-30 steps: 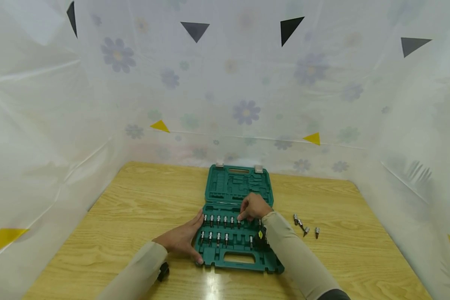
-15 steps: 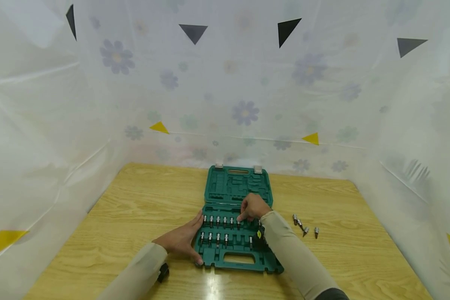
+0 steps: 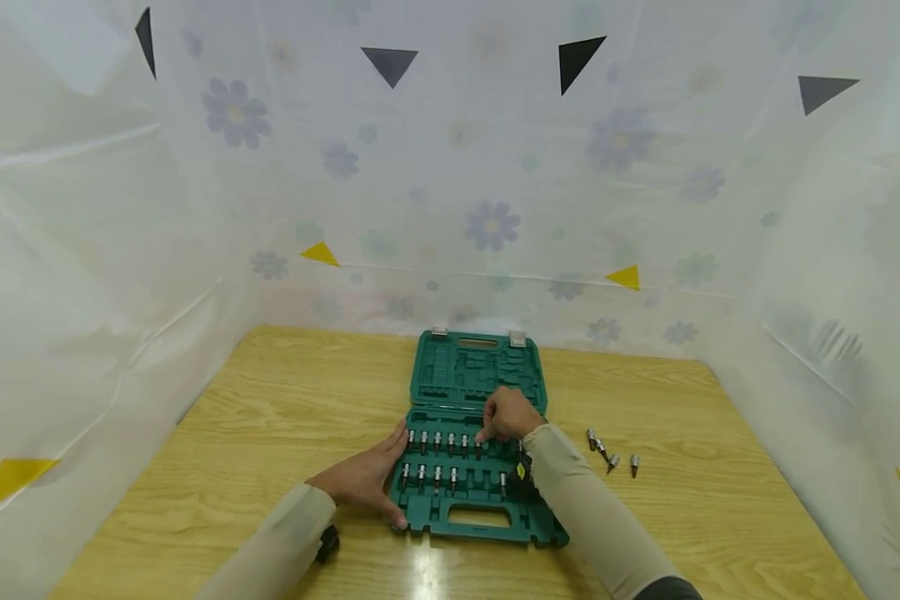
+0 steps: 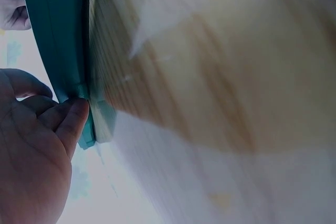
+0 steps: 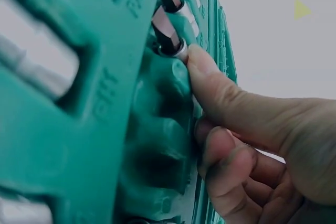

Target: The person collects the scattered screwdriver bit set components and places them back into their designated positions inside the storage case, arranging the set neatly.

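A green tool case [image 3: 480, 514] lies unfolded on the table, with silver bit sockets [image 3: 451, 442] in two rows of slots. My left hand [image 3: 363, 479] rests against the case's left edge, fingers spread, thumb at the front corner. In the left wrist view its fingertips touch the green rim [image 4: 58, 35]. My right hand [image 3: 512, 414] is over the back row, its thumb and fingers at a bit socket [image 3: 478, 447]. The right wrist view shows the thumb on that socket's silver collar, beside the dark flat tip [image 5: 167, 32]; the other fingers are curled below.
Several loose bit sockets [image 3: 634, 465] lie on the wooden table [image 3: 690, 517] right of the case. The raised lid [image 3: 478, 367] has moulded slots and two latches. Pale flowered sheeting [image 3: 420, 167] surrounds the table on the back and sides. One socket [image 3: 503, 484] sits apart in the front row.
Hands, case and sockets hold nearly the same places; the head view shifts only slightly.
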A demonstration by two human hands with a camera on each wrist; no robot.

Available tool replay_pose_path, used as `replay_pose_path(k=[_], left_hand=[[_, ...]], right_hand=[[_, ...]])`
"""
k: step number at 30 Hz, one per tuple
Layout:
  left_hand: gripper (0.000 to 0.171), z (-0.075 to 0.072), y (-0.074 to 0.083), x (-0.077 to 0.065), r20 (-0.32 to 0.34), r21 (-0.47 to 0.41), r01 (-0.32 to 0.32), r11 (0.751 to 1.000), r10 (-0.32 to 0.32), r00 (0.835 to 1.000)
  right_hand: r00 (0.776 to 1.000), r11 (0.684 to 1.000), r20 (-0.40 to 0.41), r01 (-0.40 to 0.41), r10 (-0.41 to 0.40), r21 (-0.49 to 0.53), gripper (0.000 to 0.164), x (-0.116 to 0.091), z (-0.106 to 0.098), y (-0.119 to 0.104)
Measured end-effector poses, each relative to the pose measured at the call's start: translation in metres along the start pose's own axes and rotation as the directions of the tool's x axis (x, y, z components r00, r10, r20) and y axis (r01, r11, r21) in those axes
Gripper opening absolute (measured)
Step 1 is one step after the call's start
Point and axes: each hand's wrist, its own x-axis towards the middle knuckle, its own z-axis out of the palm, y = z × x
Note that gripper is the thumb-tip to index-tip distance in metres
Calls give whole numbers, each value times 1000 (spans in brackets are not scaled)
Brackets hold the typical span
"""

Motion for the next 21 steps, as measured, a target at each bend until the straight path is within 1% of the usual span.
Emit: replay_pose_path(k=[4,9,12,21], left_hand=[[133,2,-1,0,8,-13,-1,1000,1,1000],[132,4,-3,0,11,-19,6,1000,-5,1000],[132,3,-2,0,11,-15,6,1000,-6,1000],[133,-1,-1,2,4,10,1,1000,-1,1000]], right_hand=[[1000,1000,2,-3,3,6,24,-1,4,2],[1000,1000,-7,16,-16,5,23,-1,7,5],[1000,1000,-8,14,-13,20,22,0,7,8],[998,994,-22,57,-56,89,19,2,3,12]])
